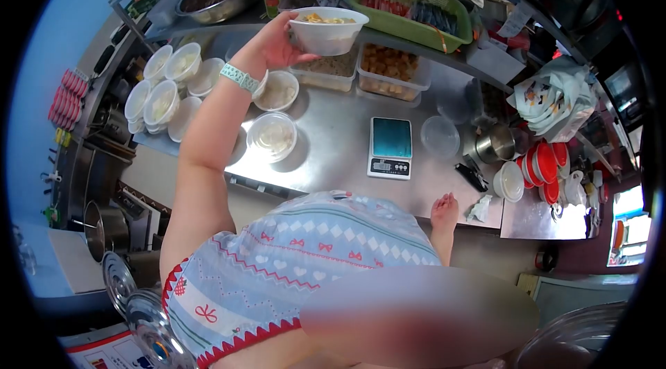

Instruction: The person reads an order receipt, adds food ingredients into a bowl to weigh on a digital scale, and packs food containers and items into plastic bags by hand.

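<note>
Filled bowl (pixel 327 37) being gripped by left hand (pixel 276 44), upper centre of frame; right hand (pixel 445 210) being held loosely open, centre right. Carrying apparently being done; level setting-down being called for.

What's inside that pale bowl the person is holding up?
Yellowish pieces show at the top of the pale bowl, which the left hand holds. The cloudy wall hides whatever lies beneath them.
</note>
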Demonstrator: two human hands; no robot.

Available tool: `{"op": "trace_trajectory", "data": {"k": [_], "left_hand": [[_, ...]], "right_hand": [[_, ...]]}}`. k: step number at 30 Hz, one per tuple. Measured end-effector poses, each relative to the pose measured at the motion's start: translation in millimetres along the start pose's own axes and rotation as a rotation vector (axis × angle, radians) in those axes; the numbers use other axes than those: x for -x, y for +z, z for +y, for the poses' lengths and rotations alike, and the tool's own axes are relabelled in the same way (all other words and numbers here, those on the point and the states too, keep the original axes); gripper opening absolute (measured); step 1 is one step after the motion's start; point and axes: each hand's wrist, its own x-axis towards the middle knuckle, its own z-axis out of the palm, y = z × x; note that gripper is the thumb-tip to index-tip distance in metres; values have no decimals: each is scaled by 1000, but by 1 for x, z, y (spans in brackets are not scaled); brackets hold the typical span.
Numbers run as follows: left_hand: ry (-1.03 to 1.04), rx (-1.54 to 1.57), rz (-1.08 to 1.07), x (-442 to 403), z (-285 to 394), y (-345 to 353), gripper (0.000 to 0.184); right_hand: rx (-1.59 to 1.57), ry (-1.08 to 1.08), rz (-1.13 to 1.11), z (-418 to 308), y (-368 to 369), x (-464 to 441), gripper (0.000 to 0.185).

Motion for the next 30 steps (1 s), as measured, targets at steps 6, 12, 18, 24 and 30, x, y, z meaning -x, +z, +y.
{"op": "trace_trajectory", "data": {"k": [6, 12, 18, 24, 30], "left_hand": [[-29, -28, 5, 1, -1, -9, 60], [-85, -32, -30, 0, -4, -9, 58], [-100, -65, -59, -1, -3, -17, 59], [-121, -56, -59, 0, 0, -22, 57], [-154, -64, -78, -4, -1, -29, 57]], "right_hand": [[-88, 1, -80, 1, -14, -1, 9], [-158, 26, -135, 1, -20, 1, 9], [-201, 59, -54, 9, -22, 9, 13], [-277, 59, 42, 19, -23, 15, 15], [-258, 44, 23, 36, -29, 25, 16]]}}
